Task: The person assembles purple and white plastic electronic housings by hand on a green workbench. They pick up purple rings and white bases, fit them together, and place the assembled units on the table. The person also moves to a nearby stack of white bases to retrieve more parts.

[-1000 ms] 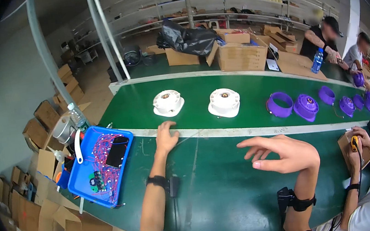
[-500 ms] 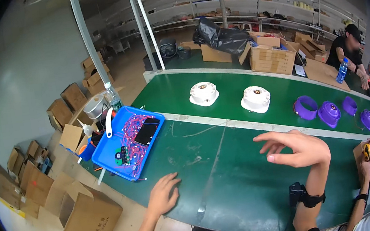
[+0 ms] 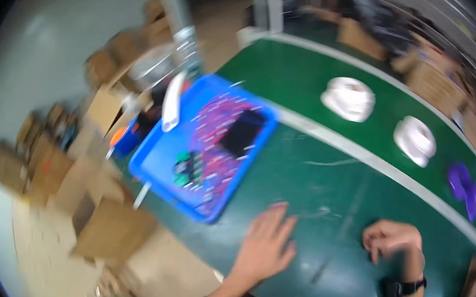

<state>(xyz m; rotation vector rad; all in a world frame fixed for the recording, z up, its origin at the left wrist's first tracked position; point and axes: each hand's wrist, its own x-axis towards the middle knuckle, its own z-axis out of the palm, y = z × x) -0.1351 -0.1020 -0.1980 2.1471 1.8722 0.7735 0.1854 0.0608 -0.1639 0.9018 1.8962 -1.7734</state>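
My left hand [image 3: 266,247] hovers over or rests on the green table, fingers spread and nothing in it; contact is hard to judge. It is nearest to the blue tray [image 3: 213,215], which holds a heap of red and purple wires [image 3: 214,145] with white ends, a flat black object [image 3: 242,133] and a green and black part [image 3: 186,169]. A white curved handle-like piece [image 3: 171,100] lies across the tray's far left rim. Farther right, my right hand [image 3: 394,237] is over the table, its fingers loosely bent, with nothing visible in them. Motion blurs the view.
Two white round housings [image 3: 349,99] stand on the green strip [image 3: 281,66] beyond a pale rail [image 3: 331,137]. Purple ring-shaped parts [image 3: 472,194] are at far right. Cardboard boxes [image 3: 114,229] stand on the floor at left. A clear bottle [image 3: 187,51] is behind the tray.
The view has swung left, so the tray and housings appear farther right. My right hand has lowered and its fingers are more bent. My left hand stays spread, now nearer below the tray.
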